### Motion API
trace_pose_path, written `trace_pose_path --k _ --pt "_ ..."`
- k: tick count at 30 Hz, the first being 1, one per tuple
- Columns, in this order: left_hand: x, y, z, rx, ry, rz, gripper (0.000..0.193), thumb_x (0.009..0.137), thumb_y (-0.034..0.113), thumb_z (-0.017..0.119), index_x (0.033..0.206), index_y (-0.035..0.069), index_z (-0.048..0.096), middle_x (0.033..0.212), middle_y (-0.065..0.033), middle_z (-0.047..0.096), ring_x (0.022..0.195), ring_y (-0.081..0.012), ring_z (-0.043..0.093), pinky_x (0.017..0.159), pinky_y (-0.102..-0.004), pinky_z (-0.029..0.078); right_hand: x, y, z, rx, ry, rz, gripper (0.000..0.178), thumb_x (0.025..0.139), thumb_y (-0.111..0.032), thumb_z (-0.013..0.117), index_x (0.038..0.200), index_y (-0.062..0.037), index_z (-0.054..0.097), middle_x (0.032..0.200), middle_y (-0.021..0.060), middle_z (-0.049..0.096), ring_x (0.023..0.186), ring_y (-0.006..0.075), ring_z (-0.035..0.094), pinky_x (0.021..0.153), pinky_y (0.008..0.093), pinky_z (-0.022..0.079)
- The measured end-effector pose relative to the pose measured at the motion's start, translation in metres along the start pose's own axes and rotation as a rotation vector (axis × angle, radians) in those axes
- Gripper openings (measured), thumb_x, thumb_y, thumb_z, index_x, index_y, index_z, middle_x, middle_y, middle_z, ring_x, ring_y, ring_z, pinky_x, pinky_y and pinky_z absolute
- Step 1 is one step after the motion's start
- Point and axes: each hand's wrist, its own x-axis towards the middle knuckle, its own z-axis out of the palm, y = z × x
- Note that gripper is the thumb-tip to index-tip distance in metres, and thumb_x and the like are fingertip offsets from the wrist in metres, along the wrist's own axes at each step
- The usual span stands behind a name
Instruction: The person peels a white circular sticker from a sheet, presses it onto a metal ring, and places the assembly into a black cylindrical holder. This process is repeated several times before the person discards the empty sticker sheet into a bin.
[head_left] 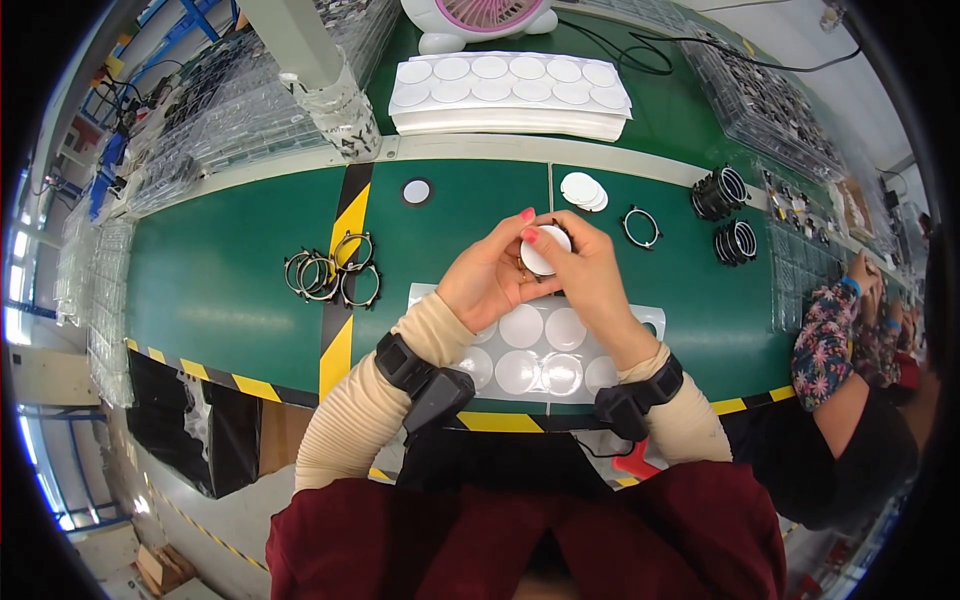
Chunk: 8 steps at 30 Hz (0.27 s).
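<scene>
Frame centre: left hand and right hand both pinched on one white round sticker over a half-hidden ring; finished-looking rings heaped left, black ring stacks upper right apparently untouched, sticker sheet below partly peeled.

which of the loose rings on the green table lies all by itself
The black ring right of the hands; the metal rings on the left overlap in a cluster, and the black rings far right are stacked.
</scene>
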Motion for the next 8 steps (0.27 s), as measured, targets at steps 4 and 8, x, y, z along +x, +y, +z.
trace_pose_path --k 4,8 --pt "-0.001 0.004 -0.002 0.065 0.026 0.015 0.028 0.091 0.030 0.050 0.102 0.004 0.052 0.099 -0.0100 0.057 0.095 -0.0204 0.058 0.087 -0.0396 0.049 -0.006 0.000 0.009 -0.168 0.020 -0.264 0.019 0.084 -0.012 0.060 0.099 -0.0002 0.058 0.083 0.0017 0.059 0.073 0.0057 0.054 0.063 0.0190 0.045" --pt "0.000 0.003 0.002 0.022 0.021 0.011 0.030 0.090 0.030 0.052 0.104 0.004 0.051 0.102 -0.0113 0.056 0.098 -0.0226 0.058 0.087 -0.0407 0.049 -0.004 -0.002 -0.001 0.106 -0.029 -0.072 0.018 0.086 -0.014 0.058 0.098 -0.0006 0.059 0.086 0.0024 0.060 0.076 0.0067 0.056 0.066 0.0196 0.046"
